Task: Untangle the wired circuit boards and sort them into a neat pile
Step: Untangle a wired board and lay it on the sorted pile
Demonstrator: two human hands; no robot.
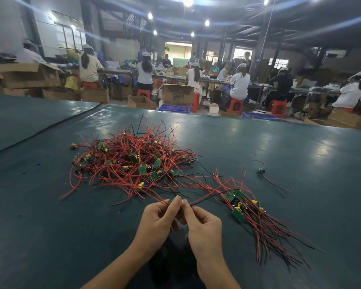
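A tangled heap of small green circuit boards with red and black wires [131, 161] lies on the dark green table [50, 215] ahead of me. To the right, a sorted bundle of boards [241, 205] rests with its wires trailing toward the near right. My left hand [158, 215] pinches a small green board [169, 201] whose red wires run back to the heap. My right hand [200, 224] pinches red and black wires [206, 198] that lead toward the sorted bundle. Both hands meet just above the table, fingertips close together.
One stray wired part [261, 170] lies alone at the far right of the table. A seam runs across the table covering at the left [42, 130]. Beyond the far edge, seated people work at benches among cardboard boxes [177, 94] and red stools.
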